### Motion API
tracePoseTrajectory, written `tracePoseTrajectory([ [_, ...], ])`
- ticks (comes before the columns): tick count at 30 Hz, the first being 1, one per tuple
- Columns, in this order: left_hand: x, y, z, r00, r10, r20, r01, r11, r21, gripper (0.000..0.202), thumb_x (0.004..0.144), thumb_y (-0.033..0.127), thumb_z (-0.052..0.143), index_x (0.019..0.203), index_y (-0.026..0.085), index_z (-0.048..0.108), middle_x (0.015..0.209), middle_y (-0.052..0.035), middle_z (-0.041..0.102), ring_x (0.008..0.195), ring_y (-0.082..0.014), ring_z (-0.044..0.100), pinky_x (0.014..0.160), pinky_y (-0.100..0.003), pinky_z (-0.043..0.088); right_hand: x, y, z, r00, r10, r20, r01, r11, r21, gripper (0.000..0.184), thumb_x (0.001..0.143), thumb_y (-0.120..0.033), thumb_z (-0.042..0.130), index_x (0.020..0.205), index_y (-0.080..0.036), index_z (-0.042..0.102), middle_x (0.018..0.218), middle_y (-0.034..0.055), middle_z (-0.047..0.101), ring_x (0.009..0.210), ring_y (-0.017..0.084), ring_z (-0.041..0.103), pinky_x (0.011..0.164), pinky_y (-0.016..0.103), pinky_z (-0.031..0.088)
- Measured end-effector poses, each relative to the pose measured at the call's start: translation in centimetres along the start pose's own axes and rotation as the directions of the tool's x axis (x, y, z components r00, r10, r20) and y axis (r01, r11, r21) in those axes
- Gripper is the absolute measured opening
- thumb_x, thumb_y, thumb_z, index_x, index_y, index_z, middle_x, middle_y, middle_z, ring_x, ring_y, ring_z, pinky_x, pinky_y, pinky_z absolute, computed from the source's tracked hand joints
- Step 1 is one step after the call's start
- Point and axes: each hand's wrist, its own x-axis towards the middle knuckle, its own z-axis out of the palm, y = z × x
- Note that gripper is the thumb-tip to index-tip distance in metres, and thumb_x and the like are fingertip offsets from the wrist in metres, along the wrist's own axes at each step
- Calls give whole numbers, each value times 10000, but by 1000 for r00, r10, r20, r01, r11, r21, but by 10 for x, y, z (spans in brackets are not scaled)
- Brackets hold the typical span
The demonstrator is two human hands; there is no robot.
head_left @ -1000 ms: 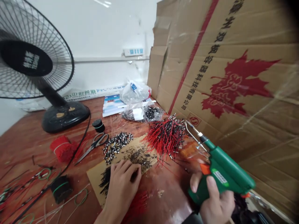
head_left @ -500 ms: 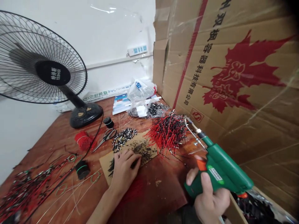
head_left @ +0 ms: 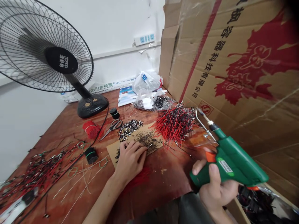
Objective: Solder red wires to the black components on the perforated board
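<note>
My left hand (head_left: 133, 155) rests on a cardboard sheet (head_left: 153, 128), its fingers bent and drawn together. A small silver-tipped piece (head_left: 150, 145) shows at the fingertips; anything inside the fingers is hidden. Red wires (head_left: 140, 176) lie under and beside this hand. My right hand (head_left: 216, 183) grips a green soldering gun (head_left: 240, 163) with an orange trigger. Its metal tip points up and left, beside a heap of red and black wired parts (head_left: 174, 123). Dark bits (head_left: 146, 137) and a pile of small black-and-silver parts (head_left: 129, 128) lie ahead of my left hand.
A fan (head_left: 92, 105) stands back left. Scissors (head_left: 113, 128), thread spools (head_left: 91, 155) and a red bundle (head_left: 91, 129) lie on the table. More wired parts (head_left: 44, 168) spread at left. A big carton (head_left: 193, 84) walls the right side. Plastic bags (head_left: 144, 84) lie behind.
The view has shifted, so the scene sits farther right and higher. The silver-tipped piece now shows by my left fingertips. My right hand still holds the soldering gun.
</note>
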Motion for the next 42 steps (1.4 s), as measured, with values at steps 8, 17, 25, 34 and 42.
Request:
tracePoseTrajectory([
  [8, -25, -1, -45, 996, -70, 53, 69, 998, 16, 155, 956, 315, 516, 1021, 262, 647, 1016, 30, 687, 939, -153, 544, 822, -377, 250, 1, -5, 5, 999, 3, -38, -5, 999, -46, 417, 907, -310, 496, 1252, -80, 449, 752, 58, 608, 519, 62, 549, 502, 239, 482],
  [17, -63, 9, -41, 983, -80, 164, 76, 997, 31, 191, 978, 307, 464, 934, 272, 647, 956, 49, 675, 926, -173, 533, 851, -404, 240, 2, -6, 8, 998, -14, -66, 11, 999, -47, 444, 895, -390, 513, 1192, -68, 437, 861, 76, 625, 486, 41, 530, 488, 223, 471],
  [25, -62, 8, -38, 981, -74, 179, 68, 997, 39, 211, 995, 288, 420, 895, 220, 592, 893, 30, 637, 868, -169, 510, 836, -400, 230, 2, -6, 7, 997, -25, -70, 20, 998, -58, 457, 885, -400, 529, 1187, -75, 417, 868, 68, 614, 487, 32, 525, 479, 209, 469],
  [34, -60, -3, -36, 997, -74, 2, 74, 995, -73, 55, 975, 214, 477, 990, 196, 527, 924, 22, 624, 858, -135, 504, 858, -354, 266, 2, -4, 7, 1000, -9, -26, 7, 997, -81, 366, 898, -383, 500, 1099, -94, 402, 599, -6, 514, 499, 64, 530, 491, 203, 462],
  [42, -41, -3, -23, 994, 49, -96, -61, 990, -126, 248, 930, 165, 552, 1168, 233, 570, 919, 24, 637, 824, -105, 532, 800, -255, 387, 0, -6, 6, 999, 35, 36, -31, 996, -86, 354, 914, -338, 475, 1168, -115, 371, 641, -3, 535, 508, 63, 524, 517, 220, 457],
])
